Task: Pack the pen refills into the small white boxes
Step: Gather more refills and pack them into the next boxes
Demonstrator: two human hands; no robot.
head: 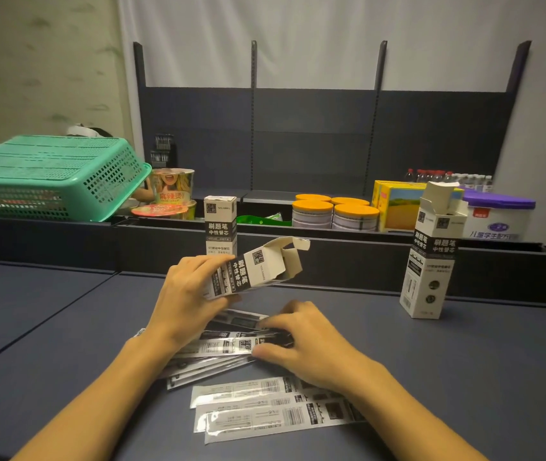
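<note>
My left hand (188, 291) grips a small white box (258, 266), tilted on its side above the table with its flap open toward the right. My right hand (301, 341) lies on a pile of packaged pen refills (225, 344) and pinches the top packs between thumb and fingers. More refill packs (265, 410) lie flat nearer to me. A second white box (431, 257) stands upright at the right with its top flap open. A third box (220, 224), closed, stands upright behind my left hand.
The work surface is a dark blue table (65, 344) with a raised dark ledge behind it. A green basket (52, 174) lies upside down at the back left. Noodle cups (171, 191), orange-lidded cans (335, 211), a yellow carton (398, 204) and a purple-lidded tub (498, 214) line the back.
</note>
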